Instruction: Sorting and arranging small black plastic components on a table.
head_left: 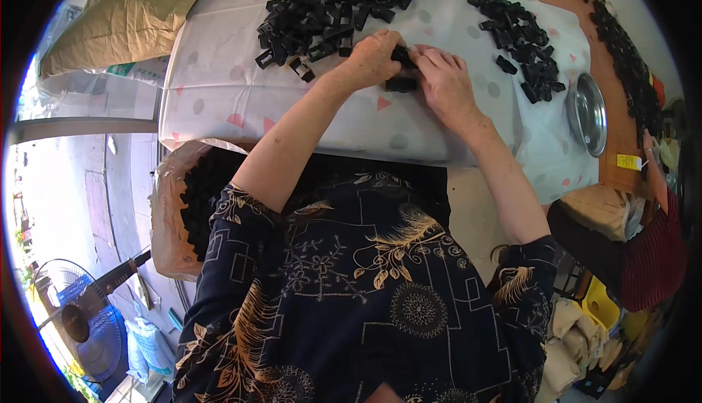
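Both bare hands meet at the upper centre of the frame: the left hand (373,59) and the right hand (443,85) pinch opposite ends of a small, dark black plastic piece (401,56), their fingertips partly hidden. It is above a white tablecloth printed with grey dots and red triangles (322,129). Just below it in the frame is a second black, block-like piece (400,84); whether the right fingers touch that one, I cannot tell.

The likeliest trouble is a slip: the grip covers little of so small a part, and uneven pressure from the two hands could twist it loose or snap it. A dropped part could also get lost in the big heap of loose black plastic clips (336,12) close by at the upper centre.

The held piece's long axis seems to slant from upper left to lower right; which end is its front is hidden. The second piece lies roughly left to right.
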### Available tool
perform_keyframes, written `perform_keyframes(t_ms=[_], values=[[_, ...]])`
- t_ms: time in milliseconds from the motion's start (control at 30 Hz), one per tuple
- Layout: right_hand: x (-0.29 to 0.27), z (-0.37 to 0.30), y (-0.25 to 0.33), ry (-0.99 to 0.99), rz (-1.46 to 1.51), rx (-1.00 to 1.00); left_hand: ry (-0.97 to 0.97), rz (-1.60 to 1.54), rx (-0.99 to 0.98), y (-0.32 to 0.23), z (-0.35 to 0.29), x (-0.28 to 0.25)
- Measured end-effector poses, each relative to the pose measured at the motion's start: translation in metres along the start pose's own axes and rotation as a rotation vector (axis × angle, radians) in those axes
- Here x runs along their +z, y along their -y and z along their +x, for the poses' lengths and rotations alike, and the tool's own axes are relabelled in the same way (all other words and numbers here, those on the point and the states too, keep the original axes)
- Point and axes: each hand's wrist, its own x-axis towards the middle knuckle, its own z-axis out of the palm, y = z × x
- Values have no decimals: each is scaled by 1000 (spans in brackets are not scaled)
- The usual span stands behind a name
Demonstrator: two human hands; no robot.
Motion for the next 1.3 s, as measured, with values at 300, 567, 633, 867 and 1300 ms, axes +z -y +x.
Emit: perform_keyframes(t_ms=[300,567,633,867,1300], values=[[29,46,-31,-175,432,225,-59,-79,-26,-6,-10,8],[54,50,-16,-123,75,277,-159,-310,-54,-14,-37,12],[53,49,-13,-100,83,306,-176,-324,-64,-17,-42,12],[55,43,-14,-113,-80,311,-206,-364,-34,-30,-47,11],[-14,-9,-54,-408,-22,231,-207,377,-22,-12,-67,-39]])
